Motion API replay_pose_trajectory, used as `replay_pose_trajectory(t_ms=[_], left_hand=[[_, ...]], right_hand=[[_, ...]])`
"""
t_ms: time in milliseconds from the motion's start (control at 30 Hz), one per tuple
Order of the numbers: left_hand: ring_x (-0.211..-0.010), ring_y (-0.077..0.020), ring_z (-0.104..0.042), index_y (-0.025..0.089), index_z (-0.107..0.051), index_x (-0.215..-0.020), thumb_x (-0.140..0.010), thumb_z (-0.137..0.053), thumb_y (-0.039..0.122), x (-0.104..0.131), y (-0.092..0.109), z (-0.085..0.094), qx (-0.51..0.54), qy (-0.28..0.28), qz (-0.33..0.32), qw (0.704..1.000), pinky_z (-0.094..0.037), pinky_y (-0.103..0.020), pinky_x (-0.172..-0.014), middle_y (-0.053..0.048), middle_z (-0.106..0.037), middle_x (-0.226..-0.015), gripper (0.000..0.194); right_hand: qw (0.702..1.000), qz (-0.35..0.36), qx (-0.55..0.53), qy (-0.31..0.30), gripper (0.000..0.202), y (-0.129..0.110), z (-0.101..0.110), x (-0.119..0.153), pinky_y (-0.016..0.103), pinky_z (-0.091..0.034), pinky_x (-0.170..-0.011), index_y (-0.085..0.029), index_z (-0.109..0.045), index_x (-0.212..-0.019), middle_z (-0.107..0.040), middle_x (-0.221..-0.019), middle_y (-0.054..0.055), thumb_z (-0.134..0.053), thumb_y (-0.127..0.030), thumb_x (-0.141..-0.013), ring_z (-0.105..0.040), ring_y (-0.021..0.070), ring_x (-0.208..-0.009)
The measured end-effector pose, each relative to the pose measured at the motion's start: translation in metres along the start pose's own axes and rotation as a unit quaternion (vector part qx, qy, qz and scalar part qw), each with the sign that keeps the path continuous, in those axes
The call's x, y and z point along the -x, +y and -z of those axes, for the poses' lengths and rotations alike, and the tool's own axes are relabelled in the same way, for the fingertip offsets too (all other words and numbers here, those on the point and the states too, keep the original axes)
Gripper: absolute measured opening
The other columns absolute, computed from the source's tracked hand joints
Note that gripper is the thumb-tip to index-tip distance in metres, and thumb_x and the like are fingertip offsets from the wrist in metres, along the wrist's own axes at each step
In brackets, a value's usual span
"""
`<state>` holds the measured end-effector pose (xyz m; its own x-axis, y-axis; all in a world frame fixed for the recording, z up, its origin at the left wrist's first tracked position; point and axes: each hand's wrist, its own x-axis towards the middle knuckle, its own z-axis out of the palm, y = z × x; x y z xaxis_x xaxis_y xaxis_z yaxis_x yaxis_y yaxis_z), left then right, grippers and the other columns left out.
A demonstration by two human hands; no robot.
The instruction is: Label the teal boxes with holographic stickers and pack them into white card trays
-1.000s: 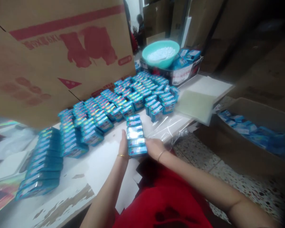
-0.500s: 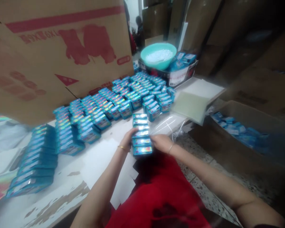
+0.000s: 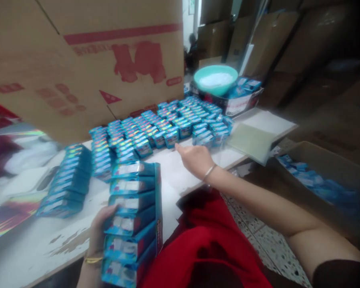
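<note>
My left hand [image 3: 100, 224], with a gold bangle at the wrist, grips a row of several small blue printed boxes [image 3: 129, 204] at the lower left. Its thumb presses on the row's left side; the other fingers are hidden. My right hand [image 3: 196, 160] reaches over the table, a finger stretched toward the nearest boxes in the grouped blue boxes [image 3: 171, 138]. Nothing shows in it, though its other fingers are partly hidden and blurred. Whether the fingertip touches a box I cannot tell. A separate row of blue boxes [image 3: 67, 180] stands on the left.
Behind the boxes rises a large cardboard carton [image 3: 87, 72]. A turquoise bowl [image 3: 216, 88] of white pieces rests on a tray [image 3: 240, 105] with blue packs. A pale sheet [image 3: 252, 140] lies at the table's right edge. Below right, an open carton [image 3: 327, 160] holds blue packs.
The row of boxes has moved left and closer to me in my left hand. My right hand has left it and moved forward to the grouped boxes. The view has shifted left.
</note>
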<state>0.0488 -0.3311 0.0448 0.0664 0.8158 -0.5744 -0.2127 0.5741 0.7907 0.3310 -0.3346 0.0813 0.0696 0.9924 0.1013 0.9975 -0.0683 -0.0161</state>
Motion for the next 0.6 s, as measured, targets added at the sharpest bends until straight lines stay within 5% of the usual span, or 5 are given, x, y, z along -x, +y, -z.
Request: replay_pose_trajectory(t_ms=[100, 233, 433, 600], left_hand=[[-0.046, -0.0175, -0.062, 0.022, -0.064, -0.062, -0.051, -0.074, 0.025, 0.029, -0.005, 0.031, 0.019, 0.034, -0.003, 0.999, -0.054, -0.027, -0.042, 0.002, -0.068, -0.057, 0.015], [-0.049, -0.0192, -0.064, 0.019, -0.067, -0.066, -0.050, -0.075, 0.023, 0.041, -0.023, 0.045, 0.057, 0.057, 0.013, 0.997, -0.056, -0.029, -0.045, 0.000, -0.069, -0.058, 0.019], [-0.057, -0.0215, -0.068, 0.012, -0.069, -0.081, -0.059, -0.074, 0.022, 0.017, -0.045, 0.038, 0.092, -0.024, 0.089, 0.992, -0.057, -0.031, -0.054, -0.005, -0.071, -0.066, 0.024], [-0.079, -0.0292, -0.071, 0.013, -0.060, -0.122, -0.063, -0.075, 0.025, 0.000, -0.053, 0.022, 0.071, -0.144, 0.085, 0.983, -0.058, -0.036, -0.069, -0.012, -0.073, -0.092, 0.062]], right_hand=[[0.998, 0.054, -0.029, 0.002, 0.047, -0.042, -0.017, -0.024, 0.030, -0.048, -0.070, -0.015, -0.044, -0.138, -0.070, -0.096, 0.016, -0.032, -0.011, -0.092, -0.068, 0.0235, -0.088], [0.992, 0.117, -0.045, -0.025, 0.040, -0.083, -0.044, -0.047, 0.033, -0.049, -0.072, -0.013, -0.055, -0.125, -0.071, -0.094, 0.017, -0.028, -0.014, -0.096, -0.068, 0.0256, -0.090], [0.979, 0.172, -0.060, -0.092, 0.034, -0.099, -0.062, -0.054, 0.032, -0.047, -0.075, -0.017, -0.061, -0.115, -0.070, -0.104, 0.014, -0.035, -0.031, -0.098, -0.066, 0.0252, -0.097], [0.975, 0.167, -0.085, -0.122, 0.036, -0.091, -0.065, -0.059, 0.028, -0.044, -0.079, -0.020, -0.065, -0.110, -0.069, -0.110, 0.011, -0.038, -0.040, -0.097, -0.063, 0.0219, -0.102]])
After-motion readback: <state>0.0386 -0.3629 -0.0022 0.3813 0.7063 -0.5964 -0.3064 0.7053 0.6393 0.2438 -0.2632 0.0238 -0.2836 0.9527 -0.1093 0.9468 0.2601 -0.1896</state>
